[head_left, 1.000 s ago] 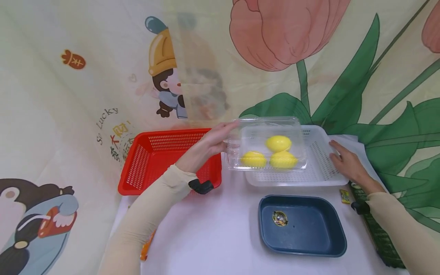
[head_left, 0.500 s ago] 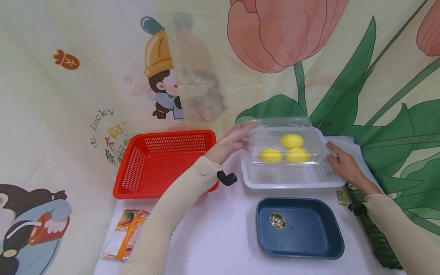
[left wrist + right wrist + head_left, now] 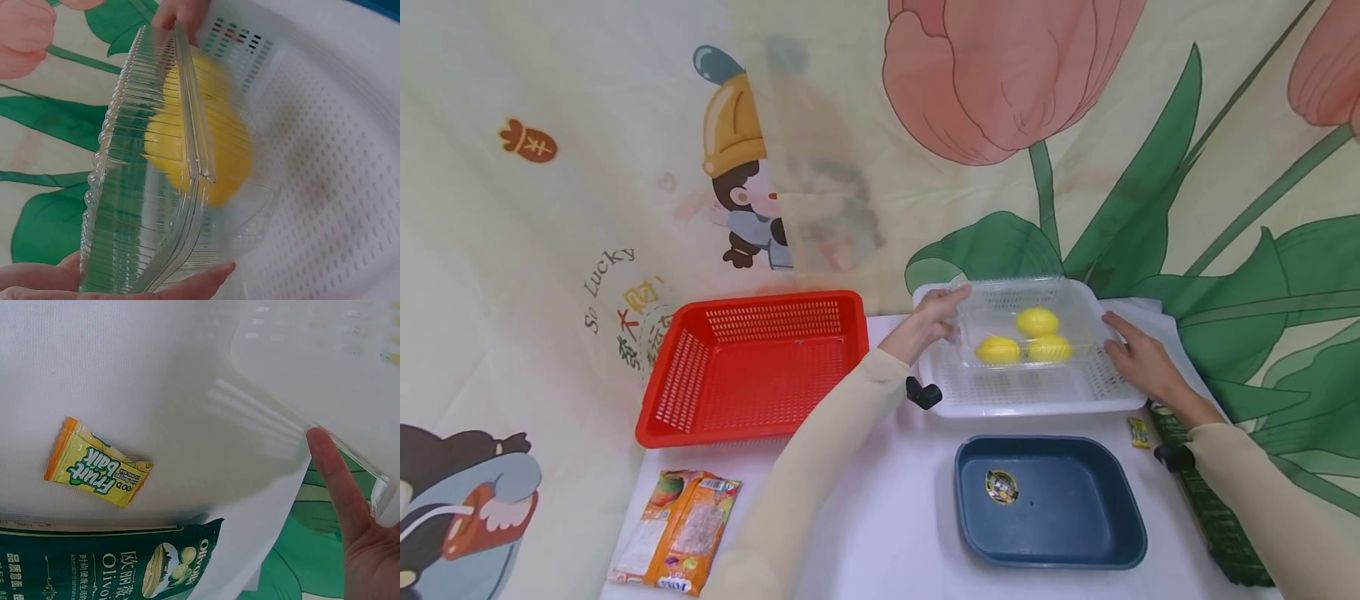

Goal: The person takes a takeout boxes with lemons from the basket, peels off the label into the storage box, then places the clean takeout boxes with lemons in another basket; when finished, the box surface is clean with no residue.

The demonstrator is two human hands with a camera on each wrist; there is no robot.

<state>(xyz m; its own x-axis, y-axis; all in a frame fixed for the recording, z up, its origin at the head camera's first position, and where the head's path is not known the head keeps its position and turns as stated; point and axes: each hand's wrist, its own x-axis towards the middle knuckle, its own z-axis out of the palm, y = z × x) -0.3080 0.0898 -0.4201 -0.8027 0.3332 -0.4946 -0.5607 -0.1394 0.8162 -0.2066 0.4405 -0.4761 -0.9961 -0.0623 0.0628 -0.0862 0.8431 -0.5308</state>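
In the head view, a clear plastic clamshell box with three lemons inside overlaps the back of a white perforated basket. My left hand grips the box by its left end. The left wrist view shows the lidded box close up, fingers and thumb at its near end and the basket's holed floor beside it. My right hand holds the basket's right rim; in the right wrist view one finger lies along the outer wall.
A red basket stands left, an orange snack packet in front of it. A dark blue tray sits before the white basket. At the right lie a small yellow candy packet and a dark green bag. A printed cloth hangs behind.
My left hand has carried the lemon box rightward and slightly down over the white basket. The right hand stays at the basket's rim. The head view has shifted, showing the orange packet fully.
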